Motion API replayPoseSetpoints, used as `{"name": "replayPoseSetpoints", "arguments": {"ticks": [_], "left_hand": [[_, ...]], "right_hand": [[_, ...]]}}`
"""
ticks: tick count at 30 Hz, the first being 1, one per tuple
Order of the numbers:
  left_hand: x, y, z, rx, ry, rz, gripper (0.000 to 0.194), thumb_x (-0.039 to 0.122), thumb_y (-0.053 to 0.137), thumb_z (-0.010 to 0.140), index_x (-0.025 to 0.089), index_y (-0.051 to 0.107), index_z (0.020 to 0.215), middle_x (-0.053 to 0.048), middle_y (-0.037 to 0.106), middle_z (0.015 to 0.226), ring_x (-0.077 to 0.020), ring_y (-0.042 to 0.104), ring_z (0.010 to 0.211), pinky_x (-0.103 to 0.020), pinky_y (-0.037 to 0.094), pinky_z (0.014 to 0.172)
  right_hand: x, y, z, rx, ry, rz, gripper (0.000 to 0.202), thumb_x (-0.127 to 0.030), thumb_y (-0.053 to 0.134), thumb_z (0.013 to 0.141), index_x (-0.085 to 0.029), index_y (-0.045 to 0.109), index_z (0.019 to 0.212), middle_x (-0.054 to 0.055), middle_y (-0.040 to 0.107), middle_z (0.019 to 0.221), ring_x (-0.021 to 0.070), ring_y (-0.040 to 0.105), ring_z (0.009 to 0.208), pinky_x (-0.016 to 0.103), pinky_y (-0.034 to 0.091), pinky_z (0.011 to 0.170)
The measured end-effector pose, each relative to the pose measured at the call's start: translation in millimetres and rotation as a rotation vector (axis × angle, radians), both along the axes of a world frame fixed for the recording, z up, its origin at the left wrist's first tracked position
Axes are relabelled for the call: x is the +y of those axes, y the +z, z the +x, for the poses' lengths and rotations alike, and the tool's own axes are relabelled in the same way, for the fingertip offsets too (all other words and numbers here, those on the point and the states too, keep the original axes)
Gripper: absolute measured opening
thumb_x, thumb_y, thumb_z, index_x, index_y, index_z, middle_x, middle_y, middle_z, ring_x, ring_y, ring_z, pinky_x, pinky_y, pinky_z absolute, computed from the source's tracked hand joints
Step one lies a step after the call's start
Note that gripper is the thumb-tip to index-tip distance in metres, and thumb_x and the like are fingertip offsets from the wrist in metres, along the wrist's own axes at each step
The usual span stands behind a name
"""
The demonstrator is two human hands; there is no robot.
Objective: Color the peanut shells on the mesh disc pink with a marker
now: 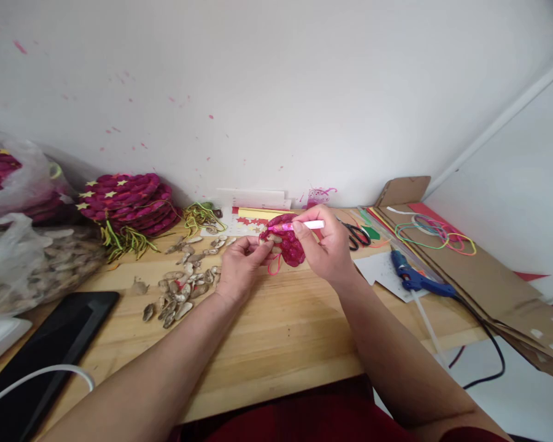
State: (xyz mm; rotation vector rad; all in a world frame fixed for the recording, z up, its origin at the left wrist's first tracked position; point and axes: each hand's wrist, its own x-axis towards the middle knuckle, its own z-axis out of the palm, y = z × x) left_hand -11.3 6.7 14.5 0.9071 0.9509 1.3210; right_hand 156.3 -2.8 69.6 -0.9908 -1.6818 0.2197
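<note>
Above the wooden table, my left hand [244, 264] pinches the left edge of a magenta-coloured piece [291, 245] that looks made of shell halves. A thin pink cord loop [274, 264] hangs below it. My right hand [325, 242] is closed around a white marker [311, 224] with a magenta front end. The marker points left, its tip at the piece near my left fingertips; whether it touches cannot be made out. Loose peanut-like shell halves [184, 288] lie scattered left of my left hand.
Left stand a stack of magenta shell pieces with yellow stars [129, 199], a plastic bag of shells [64, 258] and a black phone-like slab [50, 362]. Right lie black-handled scissors [358, 236], a blue glue gun [419, 279], cardboard [488, 270] and coloured cords [433, 233].
</note>
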Motion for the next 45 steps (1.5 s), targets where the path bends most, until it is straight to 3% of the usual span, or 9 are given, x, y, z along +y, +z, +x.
{"name": "replayPoseSetpoints", "arguments": {"ticks": [25,30,36,45], "left_hand": [[4.5,-4.1,-2.1,0.09,0.041,0.116,0.042,0.049,0.093,0.066,0.017,0.067,0.077,-0.001,0.072,0.071,-0.0152,0.068,0.064,-0.027,0.055,0.067],[4.0,-5.0,-2.0,0.053,0.039,0.081,0.044,0.048,0.094,0.063,0.017,0.065,0.077,-0.001,0.072,0.071,-0.0168,0.071,0.066,-0.028,0.056,0.068],[3.9,-3.5,-1.4,0.058,0.046,0.085,0.044,0.048,0.094,0.064,0.017,0.066,0.076,-0.001,0.072,0.07,-0.0158,0.07,0.065,-0.027,0.056,0.068],[3.6,-3.5,-1.8,0.043,0.036,0.073,0.044,0.048,0.094,0.063,0.017,0.065,0.076,-0.002,0.072,0.071,-0.016,0.07,0.065,-0.028,0.056,0.068]], "right_hand": [[-1.9,-0.2,-1.4,0.028,0.042,0.008,0.01,-0.03,0.065,0.099,-0.022,0.064,0.093,0.002,0.069,0.088,0.0168,0.064,0.08,0.033,0.051,0.075],[1.4,-3.2,2.1,0.047,-0.013,-0.021,0.012,-0.034,0.065,0.099,-0.023,0.065,0.094,0.003,0.071,0.09,0.0182,0.065,0.083,0.034,0.052,0.075],[0.5,-3.1,1.3,0.077,0.06,-0.051,0.013,-0.035,0.064,0.1,-0.023,0.065,0.095,0.002,0.07,0.087,0.0159,0.064,0.076,0.031,0.051,0.069],[2.0,-5.4,2.3,0.101,0.045,-0.055,0.01,-0.032,0.065,0.099,-0.022,0.065,0.096,0.001,0.07,0.088,0.0151,0.064,0.076,0.03,0.05,0.069]]}}
